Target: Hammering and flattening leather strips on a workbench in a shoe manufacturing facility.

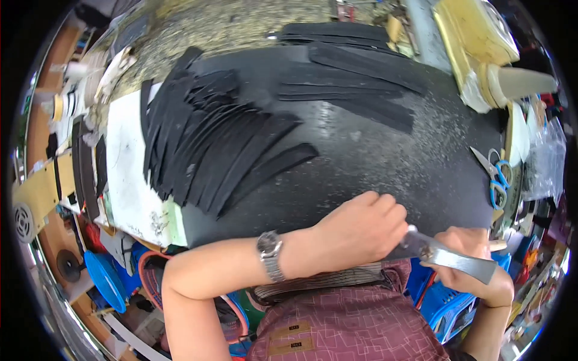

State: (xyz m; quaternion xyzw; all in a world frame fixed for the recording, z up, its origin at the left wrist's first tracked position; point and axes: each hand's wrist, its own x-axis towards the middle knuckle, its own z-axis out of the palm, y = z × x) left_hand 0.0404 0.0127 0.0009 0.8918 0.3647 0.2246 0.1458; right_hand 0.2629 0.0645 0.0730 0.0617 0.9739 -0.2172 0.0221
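Metal tool [460,261] gripped in right hand [463,240] at the near edge of a black work surface [355,171]

The hammer-like metal tool is held low at the right, beside the near edge of the black work surface, with its shiny head slanted down to the right. The fingers of the right hand are wrapped around it, and the hand is partly hidden by the head. The left hand [368,225] is curled into a fist just beside the tool's rounded end; whether that end is touched, or anything is enclosed, cannot be told. A metal watch [269,246] is worn on the left wrist.

Dark strips [223,150] are fanned out in an overlapping pile at the left, partly over a white sheet [125,144]. More black strips [361,81] are laid toward the far side. Blue-handled scissors [497,180] are placed at the right edge.
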